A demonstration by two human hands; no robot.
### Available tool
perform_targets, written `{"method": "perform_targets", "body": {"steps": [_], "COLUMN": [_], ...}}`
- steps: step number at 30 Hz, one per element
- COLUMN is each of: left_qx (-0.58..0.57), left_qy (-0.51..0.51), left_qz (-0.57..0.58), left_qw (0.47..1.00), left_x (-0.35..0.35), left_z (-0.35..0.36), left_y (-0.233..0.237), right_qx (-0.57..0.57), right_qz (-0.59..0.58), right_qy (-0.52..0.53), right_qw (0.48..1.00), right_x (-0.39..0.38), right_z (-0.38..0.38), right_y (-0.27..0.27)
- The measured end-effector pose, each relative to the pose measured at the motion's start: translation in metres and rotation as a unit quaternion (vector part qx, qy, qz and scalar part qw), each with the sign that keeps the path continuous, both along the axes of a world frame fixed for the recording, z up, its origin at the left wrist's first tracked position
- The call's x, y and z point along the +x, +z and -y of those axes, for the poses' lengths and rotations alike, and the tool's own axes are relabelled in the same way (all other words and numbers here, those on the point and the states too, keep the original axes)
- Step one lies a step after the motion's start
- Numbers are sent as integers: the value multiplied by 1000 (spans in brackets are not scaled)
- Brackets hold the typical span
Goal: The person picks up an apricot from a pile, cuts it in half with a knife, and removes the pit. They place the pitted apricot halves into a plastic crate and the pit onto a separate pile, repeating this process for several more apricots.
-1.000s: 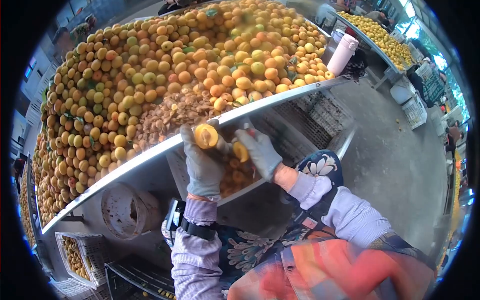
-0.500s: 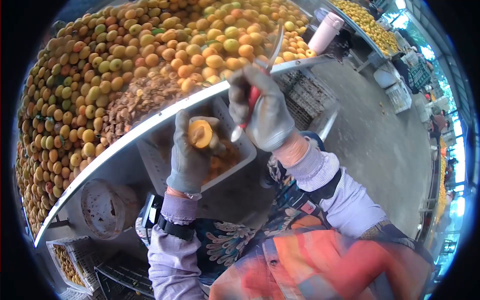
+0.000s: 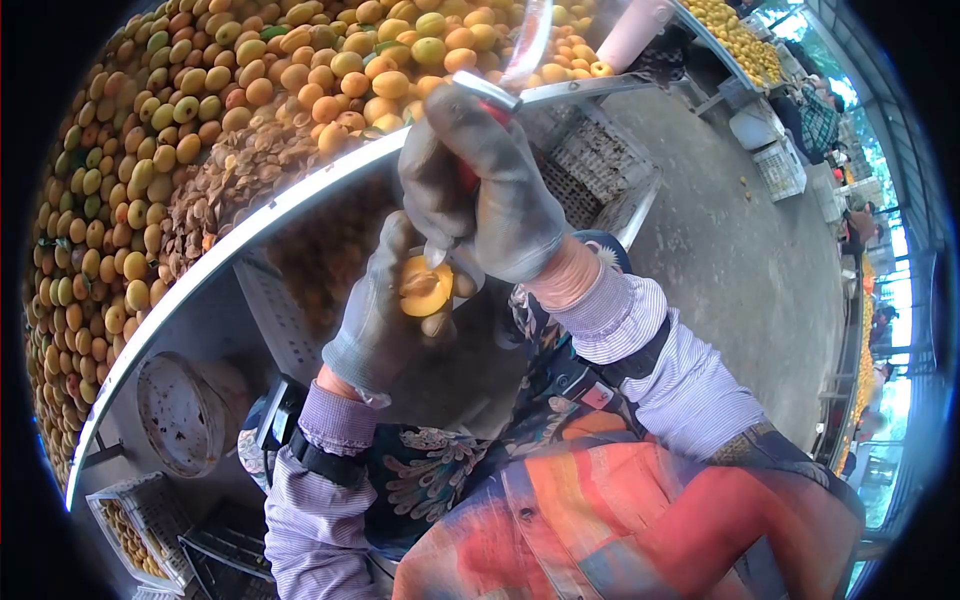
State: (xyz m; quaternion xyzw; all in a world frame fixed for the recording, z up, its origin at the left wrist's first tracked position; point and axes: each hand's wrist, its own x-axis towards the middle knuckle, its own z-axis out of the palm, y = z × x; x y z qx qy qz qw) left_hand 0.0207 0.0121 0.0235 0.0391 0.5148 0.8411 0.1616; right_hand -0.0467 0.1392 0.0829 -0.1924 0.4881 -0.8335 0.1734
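Left hand (image 3: 375, 310) cups apricot half (image 3: 425, 287); right hand (image 3: 490, 195) fists knife (image 3: 525, 45) above.

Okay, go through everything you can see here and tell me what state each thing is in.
Left hand, gloved, closed on apricot.
Apricot, cut open, flesh facing up.
Right hand, gloved, closed on tool.
Tool, lower tip at the apricot.
Fruit heap, whole, piled high.
Pits, loose pile beside the heap.
Bucket, open, no lid.
Crate, holding fruit.
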Motion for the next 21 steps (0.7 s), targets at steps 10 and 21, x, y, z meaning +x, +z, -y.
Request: {"method": "perform_targets", "body": {"steps": [10,21], "left_qx": [-102,-3], "left_qy": [8,91], "left_qz": [-103,124], "left_qw": [989,988], "left_x": [2,-2], "left_z": [-1,-11], "left_y": [-11,-14], "right_qx": [-13,-177], "right_qz": [45,331], "right_qy": [76,-62], "right_qw": [996,925], "right_x": [-7,-18], "right_z": [1,-3], "right_y": [-14,-71]}}
